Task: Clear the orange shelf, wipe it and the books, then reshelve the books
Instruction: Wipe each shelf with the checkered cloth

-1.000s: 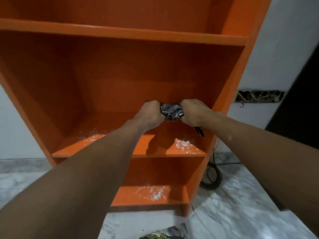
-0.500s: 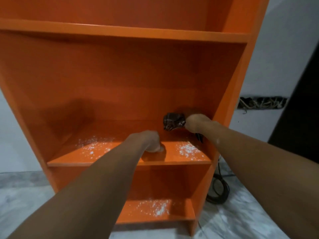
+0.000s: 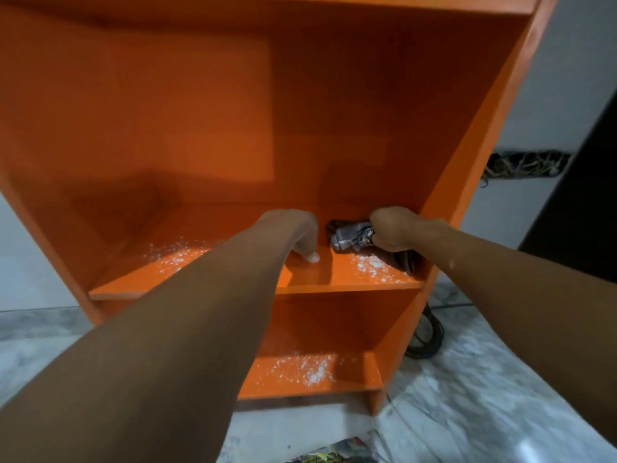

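Orange shelf [image 3: 334, 279], bookless and speckled with white dust [image 3: 173, 255] at mid-frame, is where my right hand [image 3: 394, 228] clenches the bunched cloth [image 3: 350, 237] by the right wall, seemingly to wipe, while my left hand [image 3: 293, 232] braces empty on its fingertips.

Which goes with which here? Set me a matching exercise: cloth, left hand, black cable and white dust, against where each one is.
1. cloth
2. left hand
3. black cable
4. white dust

A. coiled on the floor, right of the orange shelf unit
B. scattered on the middle board and lower board
C. fingertips touching the middle board
D. bunched in the right hand

Pairs: 1-D, 2-C, 3-A, 4-B.
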`<state>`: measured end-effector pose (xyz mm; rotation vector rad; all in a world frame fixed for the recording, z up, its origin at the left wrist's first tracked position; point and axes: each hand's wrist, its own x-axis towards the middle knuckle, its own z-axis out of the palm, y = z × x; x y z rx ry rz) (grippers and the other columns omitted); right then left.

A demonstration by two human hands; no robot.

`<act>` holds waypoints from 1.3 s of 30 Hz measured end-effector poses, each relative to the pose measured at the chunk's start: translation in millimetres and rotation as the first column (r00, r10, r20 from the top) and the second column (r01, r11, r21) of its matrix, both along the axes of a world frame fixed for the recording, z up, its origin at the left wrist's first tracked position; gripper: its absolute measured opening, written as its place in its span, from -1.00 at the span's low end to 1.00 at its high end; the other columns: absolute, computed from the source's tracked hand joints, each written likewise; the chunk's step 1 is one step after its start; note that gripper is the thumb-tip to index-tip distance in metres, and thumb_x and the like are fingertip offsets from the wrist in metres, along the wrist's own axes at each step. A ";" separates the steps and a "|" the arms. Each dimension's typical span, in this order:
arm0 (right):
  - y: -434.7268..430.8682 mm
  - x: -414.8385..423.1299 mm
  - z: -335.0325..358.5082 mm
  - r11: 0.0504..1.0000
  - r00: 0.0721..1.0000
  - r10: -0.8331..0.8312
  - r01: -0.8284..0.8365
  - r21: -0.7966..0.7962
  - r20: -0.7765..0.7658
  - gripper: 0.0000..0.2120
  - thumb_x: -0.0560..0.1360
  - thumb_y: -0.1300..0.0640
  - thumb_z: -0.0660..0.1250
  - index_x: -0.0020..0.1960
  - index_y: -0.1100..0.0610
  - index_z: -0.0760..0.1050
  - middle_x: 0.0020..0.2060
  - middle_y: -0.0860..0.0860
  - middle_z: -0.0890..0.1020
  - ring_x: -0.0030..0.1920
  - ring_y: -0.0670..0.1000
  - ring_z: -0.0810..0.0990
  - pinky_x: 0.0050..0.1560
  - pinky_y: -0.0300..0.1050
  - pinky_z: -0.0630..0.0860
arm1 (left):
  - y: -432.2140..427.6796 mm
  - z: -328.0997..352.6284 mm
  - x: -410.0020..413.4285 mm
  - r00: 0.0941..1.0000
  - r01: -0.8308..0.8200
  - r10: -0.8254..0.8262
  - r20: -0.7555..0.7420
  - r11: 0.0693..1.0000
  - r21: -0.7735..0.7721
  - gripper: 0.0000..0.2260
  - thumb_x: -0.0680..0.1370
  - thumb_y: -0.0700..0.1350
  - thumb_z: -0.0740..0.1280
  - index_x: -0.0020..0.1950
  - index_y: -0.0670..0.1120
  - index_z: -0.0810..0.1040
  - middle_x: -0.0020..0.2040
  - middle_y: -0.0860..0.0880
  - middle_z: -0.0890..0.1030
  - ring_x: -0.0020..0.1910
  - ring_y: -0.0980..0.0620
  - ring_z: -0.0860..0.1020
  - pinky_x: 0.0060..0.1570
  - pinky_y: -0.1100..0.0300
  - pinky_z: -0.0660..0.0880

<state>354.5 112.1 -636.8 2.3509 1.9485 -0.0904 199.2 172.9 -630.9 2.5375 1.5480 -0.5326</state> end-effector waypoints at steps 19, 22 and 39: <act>-143.9 -24.9 -18.4 0.985 0.960 0.125 -0.090 0.145 -0.249 -0.70 0.46 0.31 0.38 0.06 -0.04 0.61 -0.10 -0.14 0.65 -0.09 -0.13 0.61 -0.03 -0.11 0.58 | 5.0 -13.7 -8.3 0.992 0.129 -0.129 -0.010 0.990 0.060 -0.73 0.63 -0.09 0.25 0.21 -0.25 0.52 0.18 -0.17 0.58 0.12 -0.18 0.57 0.13 0.01 0.55; -114.1 -26.3 6.7 0.949 0.951 0.141 -0.051 0.311 -0.275 -0.68 0.44 0.38 0.34 0.06 0.02 0.60 -0.18 -0.07 0.64 -0.23 -0.08 0.57 -0.17 0.04 0.58 | 0.9 -12.7 -7.6 0.996 0.090 -0.090 0.009 0.996 0.018 -0.73 0.57 -0.05 0.33 0.18 -0.17 0.58 0.11 -0.11 0.61 0.03 -0.11 0.58 0.12 0.05 0.53; 4.8 -7.9 -14.4 0.985 0.968 -0.092 0.123 0.120 -0.232 -0.88 0.57 0.11 0.20 -0.10 0.13 0.42 -0.31 0.01 0.45 -0.18 0.07 0.50 -0.16 -0.07 0.41 | 9.3 -20.4 -10.6 0.999 0.039 -0.040 0.004 0.998 0.056 -0.47 0.61 0.18 0.22 0.49 -0.07 0.30 0.39 -0.10 0.36 0.34 -0.16 0.40 0.35 -0.06 0.37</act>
